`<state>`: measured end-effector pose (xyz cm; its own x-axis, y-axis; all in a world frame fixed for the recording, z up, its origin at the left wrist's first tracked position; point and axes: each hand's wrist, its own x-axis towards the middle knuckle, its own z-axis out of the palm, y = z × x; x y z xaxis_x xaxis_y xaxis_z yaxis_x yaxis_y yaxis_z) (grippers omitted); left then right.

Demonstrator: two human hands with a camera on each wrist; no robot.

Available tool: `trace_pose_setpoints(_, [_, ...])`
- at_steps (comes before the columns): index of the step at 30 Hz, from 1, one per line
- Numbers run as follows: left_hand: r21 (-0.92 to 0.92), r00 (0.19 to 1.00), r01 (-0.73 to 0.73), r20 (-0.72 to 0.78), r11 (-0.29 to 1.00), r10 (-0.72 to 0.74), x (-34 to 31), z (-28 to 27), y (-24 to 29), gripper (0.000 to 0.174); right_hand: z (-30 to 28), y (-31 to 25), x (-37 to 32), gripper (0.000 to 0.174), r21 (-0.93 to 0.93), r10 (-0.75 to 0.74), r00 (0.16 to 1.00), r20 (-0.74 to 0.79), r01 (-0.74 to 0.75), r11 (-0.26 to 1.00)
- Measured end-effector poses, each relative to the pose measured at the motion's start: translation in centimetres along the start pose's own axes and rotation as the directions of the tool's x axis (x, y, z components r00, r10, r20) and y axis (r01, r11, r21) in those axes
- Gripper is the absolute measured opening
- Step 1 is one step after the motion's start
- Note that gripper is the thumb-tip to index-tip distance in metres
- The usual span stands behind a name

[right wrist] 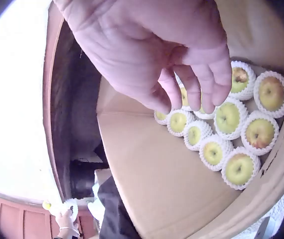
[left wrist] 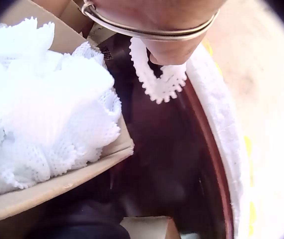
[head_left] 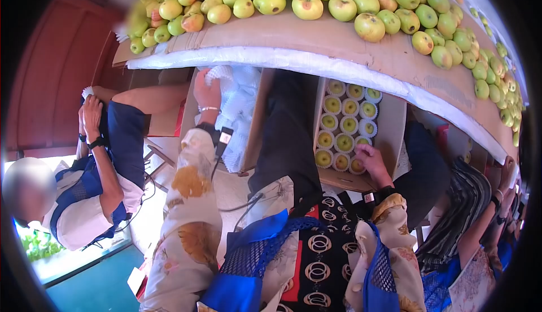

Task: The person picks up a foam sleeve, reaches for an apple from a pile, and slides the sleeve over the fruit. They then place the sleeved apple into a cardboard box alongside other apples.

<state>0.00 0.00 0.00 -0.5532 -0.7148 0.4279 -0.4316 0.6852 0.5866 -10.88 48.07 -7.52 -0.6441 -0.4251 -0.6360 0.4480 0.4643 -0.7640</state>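
My left hand [head_left: 208,93] is raised over a carton of white foam nets [head_left: 232,97], a bracelet on its wrist. It grips a foam net [left wrist: 172,88] whose notted edge hangs past the hand in the left wrist view; most of the fingers are hidden there. My right hand [head_left: 372,162] hovers over the near right part of a carton [head_left: 390,114] holding rows of green apples [head_left: 344,141], each in a white foam net. In the right wrist view its fingers [right wrist: 205,84] bend loosely downward above the netted apples, holding nothing.
A cardboard-covered table [head_left: 333,30] with a white padded edge [head_left: 271,58] carries many loose apples [head_left: 271,1] above both cartons. One person [head_left: 84,199] sits at the left; others in blue mesh vests sit at the right. My legs lie between the cartons.
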Motion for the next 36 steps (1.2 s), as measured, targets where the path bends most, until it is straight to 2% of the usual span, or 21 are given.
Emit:
trace_pose_setpoints(2, [-0.190,0.996,0.083,0.029,0.978,-0.079,-2.1,-0.2,2.0,0.041,0.8,-1.7,-0.4,0.026,0.031,-0.124,0.992,-0.007,0.124,0.992])
trace_pose_setpoints(3, [-0.166,0.995,-0.102,-0.020,0.981,0.100,-1.8,-2.8,3.4,0.043,3.7,-2.7,-0.1,0.025,0.052,-0.260,0.965,0.046,0.257,0.965])
trace_pose_setpoints(4, [-0.312,0.990,0.076,0.133,0.947,-0.035,-4.0,-3.7,6.7,0.043,4.0,-3.8,-1.0,0.025,0.006,-0.345,0.936,0.067,0.346,0.938])
trace_pose_setpoints(5, [-0.434,0.942,0.270,0.304,0.860,-0.143,-5.9,-4.1,10.5,0.043,4.2,-5.9,-2.0,0.024,0.054,-0.396,0.915,0.074,0.393,0.918])
trace_pose_setpoints(6, [-0.533,0.919,0.342,0.360,0.774,-0.158,-8.1,-3.6,12.6,0.043,4.7,-7.9,-3.7,0.023,0.094,-0.430,0.899,0.076,0.423,0.901])
trace_pose_setpoints(7, [-0.612,0.901,0.395,0.405,0.685,-0.157,-9.5,-3.2,14.3,0.043,6.1,-9.6,-4.8,0.024,0.223,-0.477,0.879,0.009,0.463,0.858])
trace_pose_setpoints(8, [-0.652,0.908,0.376,0.401,0.658,-0.121,-10.7,-2.7,15.7,0.041,6.8,-11.7,-6.1,0.024,0.290,-0.546,0.838,0.002,0.522,0.802])
trace_pose_setpoints(9, [-0.648,0.926,0.315,0.370,0.694,-0.075,-11.6,-2.2,16.9,0.041,7.3,-12.7,-6.7,0.024,0.283,-0.614,0.788,-0.044,0.599,0.749])
trace_pose_setpoints(10, [-0.640,0.940,0.251,0.339,0.726,-0.027,-12.6,-1.7,18.0,0.041,7.7,-13.8,-7.9,0.024,0.409,-0.643,0.764,-0.053,0.604,0.684])
trace_pose_setpoints(11, [-0.629,0.952,0.186,0.306,0.755,0.020,-13.4,-1.3,19.1,0.041,7.9,-14.1,-8.3,0.027,0.384,-0.675,0.732,-0.094,0.652,0.654])
trace_pose_setpoints(13, [-0.592,0.943,0.140,0.323,0.793,0.074,-14.3,-1.3,21.5,0.038,7.5,-14.3,-8.9,0.029,0.058,-0.782,0.605,-0.149,0.795,0.604])
trace_pose_setpoints(15, [-0.545,0.921,0.065,0.355,0.836,0.160,-14.7,-1.4,23.0,0.036,7.4,-13.6,-8.9,0.030,0.082,-0.762,0.630,-0.149,0.776,0.626])
trace_pose_setpoints(16, [-0.565,0.934,0.022,0.305,0.825,0.184,-14.8,-1.1,23.5,0.029,7.4,-13.2,-8.8,0.030,0.099,-0.753,0.642,-0.146,0.767,0.635])
trace_pose_setpoints(19, [-0.549,0.890,0.110,0.426,0.828,0.164,-15.0,-1.6,24.8,0.018,7.5,-11.9,-8.8,0.027,0.158,-0.717,0.679,-0.157,0.734,0.660])
trace_pose_setpoints(22, [-0.549,0.875,0.143,0.459,0.823,0.155,-15.1,-1.4,24.9,0.010,7.4,-11.2,-8.9,0.023,0.121,-0.686,0.711,-0.153,0.702,0.702])
trace_pose_setpoints(25, [-0.572,0.826,0.292,0.555,0.767,0.099,-15.5,-1.0,24.2,0.010,7.2,-11.2,-9.0,0.023,0.014,-0.711,0.691,-0.126,0.718,0.696])
trace_pose_setpoints(28, [-0.543,0.842,0.267,0.534,0.796,0.082,-15.3,-1.1,24.5,0.010,7.3,-11.6,-9.8,0.026,0.090,-0.715,0.692,-0.099,0.722,0.686])
trace_pose_setpoints(31, [-0.609,0.850,0.332,0.525,0.720,0.053,-15.8,-0.1,23.8,0.010,7.4,-10.9,-9.2,0.028,-0.089,-0.638,0.769,-0.030,0.634,0.768])
trace_pose_setpoints(32, [-0.628,0.831,0.368,0.553,0.685,0.061,-16.0,-0.1,23.8,0.009,7.6,-10.6,-8.9,0.028,-0.080,-0.653,0.756,-0.049,0.649,0.757])
trace_pose_setpoints(34, [-0.620,0.771,0.537,0.635,0.573,-0.035,-15.9,-0.1,23.6,0.008,7.9,-10.2,-8.8,0.031,-0.066,-0.677,0.731,-0.085,0.674,0.736])
trace_pose_setpoints(36, [-0.618,0.715,0.641,0.696,0.456,-0.063,-15.9,0.0,23.4,0.007,7.7,-10.4,-8.8,0.026,0.240,-0.604,0.796,-0.041,0.595,0.767])
